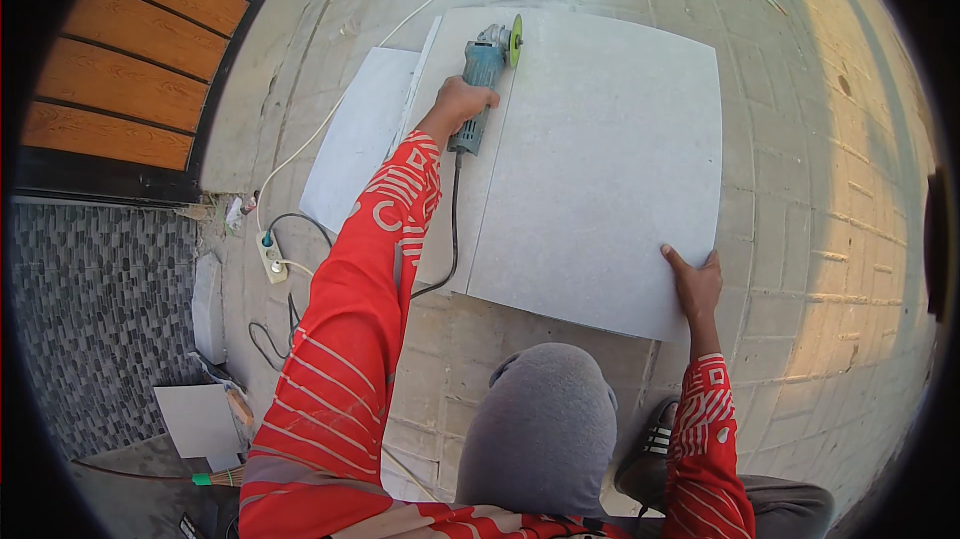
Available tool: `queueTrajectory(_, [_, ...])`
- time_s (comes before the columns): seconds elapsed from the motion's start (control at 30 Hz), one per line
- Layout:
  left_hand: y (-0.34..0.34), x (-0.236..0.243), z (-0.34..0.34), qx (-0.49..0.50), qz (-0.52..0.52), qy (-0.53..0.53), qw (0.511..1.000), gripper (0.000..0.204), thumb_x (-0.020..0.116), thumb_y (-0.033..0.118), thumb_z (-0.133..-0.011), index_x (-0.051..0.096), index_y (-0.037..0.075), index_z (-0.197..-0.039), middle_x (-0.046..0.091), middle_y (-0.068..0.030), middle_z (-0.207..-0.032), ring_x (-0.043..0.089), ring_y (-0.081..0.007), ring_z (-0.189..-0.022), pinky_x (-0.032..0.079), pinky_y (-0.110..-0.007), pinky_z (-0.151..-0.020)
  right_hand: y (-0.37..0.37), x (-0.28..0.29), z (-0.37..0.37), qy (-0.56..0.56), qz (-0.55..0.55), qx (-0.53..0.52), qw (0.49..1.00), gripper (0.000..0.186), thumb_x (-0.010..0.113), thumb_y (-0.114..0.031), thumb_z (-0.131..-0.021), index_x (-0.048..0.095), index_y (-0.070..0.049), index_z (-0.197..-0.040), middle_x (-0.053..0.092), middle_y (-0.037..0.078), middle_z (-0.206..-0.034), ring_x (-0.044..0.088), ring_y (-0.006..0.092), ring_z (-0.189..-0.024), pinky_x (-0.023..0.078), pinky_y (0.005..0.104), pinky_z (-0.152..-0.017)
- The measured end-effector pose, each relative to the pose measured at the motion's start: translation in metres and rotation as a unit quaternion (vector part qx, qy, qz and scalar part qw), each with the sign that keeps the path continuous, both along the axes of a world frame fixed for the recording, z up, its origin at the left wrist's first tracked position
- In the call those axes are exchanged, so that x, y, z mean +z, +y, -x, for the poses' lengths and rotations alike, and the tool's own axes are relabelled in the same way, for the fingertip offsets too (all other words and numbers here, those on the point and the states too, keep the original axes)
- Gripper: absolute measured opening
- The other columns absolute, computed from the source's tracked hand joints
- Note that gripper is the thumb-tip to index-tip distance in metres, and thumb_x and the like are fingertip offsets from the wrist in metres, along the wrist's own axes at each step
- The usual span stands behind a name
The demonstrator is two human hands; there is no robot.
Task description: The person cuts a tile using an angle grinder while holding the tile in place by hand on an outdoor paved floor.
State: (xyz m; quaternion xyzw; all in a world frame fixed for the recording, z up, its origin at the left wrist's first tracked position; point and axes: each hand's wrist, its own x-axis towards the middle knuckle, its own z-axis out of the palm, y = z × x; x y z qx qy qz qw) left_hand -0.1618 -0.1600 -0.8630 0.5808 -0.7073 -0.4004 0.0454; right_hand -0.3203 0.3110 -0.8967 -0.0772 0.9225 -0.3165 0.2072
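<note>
Grinder, teal with yellow-green disc, is clamped in left hand. Right hand touches grey panel, closure unclear. Red sleeves bear white letter-like marks

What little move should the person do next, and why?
Perhaps gently pull the big pale slab sideways with the right hand, which is at its edge: a thin line runs from near the green disc to the slab's near side, though I can't tell if it's cut through. The left hand holds the grinder.
</note>
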Motion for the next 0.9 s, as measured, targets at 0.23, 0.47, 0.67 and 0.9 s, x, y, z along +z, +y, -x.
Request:
queueTrajectory(0.23, [-0.043,0.002,0.059,0.009,-0.004,0.024,1.000,0.052,0.081,0.019,-0.063,0.067,-0.008,-0.106,0.068,-0.0158,-0.095,0.069,-0.0289,-0.079,0.055,-0.048,-0.062,0.002,-0.001,0.001,-0.006,0.017,-0.008,1.000,0.089,0.091,-0.057,-0.064,0.063,0.005,-0.121,0.072,0.027,-0.112,0.071,0.0404,-0.104,0.055,0.0459,-0.091])
queueTrajectory(0.47, [-0.074,-0.004,0.093,0.013,0.021,0.021,0.999,0.054,0.082,0.021,-0.059,0.070,-0.010,-0.103,0.070,-0.0196,-0.100,0.071,-0.0304,-0.084,0.057,-0.044,-0.070,-0.003,0.013,-0.004,0.002,0.021,-0.010,1.000,0.087,0.092,-0.055,-0.064,0.063,0.005,-0.120,0.073,0.027,-0.111,0.072,0.0400,-0.103,0.055,0.0461,-0.091])
queueTrajectory(0.67, [-0.077,-0.004,0.091,0.008,0.049,-0.015,0.999,0.060,0.084,0.027,-0.057,0.073,-0.010,-0.103,0.074,-0.0221,-0.107,0.074,-0.0314,-0.094,0.060,-0.039,-0.080,-0.003,0.007,-0.006,0.000,0.018,-0.008,1.000,0.086,0.092,-0.055,-0.063,0.064,0.006,-0.119,0.073,0.027,-0.110,0.072,0.0400,-0.102,0.056,0.0463,-0.090])
queueTrajectory(0.9, [-0.041,-0.007,0.051,0.005,0.012,0.017,1.000,0.060,0.083,0.027,-0.057,0.072,-0.011,-0.101,0.073,-0.0232,-0.104,0.074,-0.0324,-0.093,0.060,-0.040,-0.078,-0.001,0.010,0.002,-0.006,0.015,-0.008,1.000,0.087,0.090,-0.057,-0.064,0.065,0.006,-0.119,0.073,0.026,-0.111,0.071,0.0400,-0.103,0.055,0.0462,-0.091])
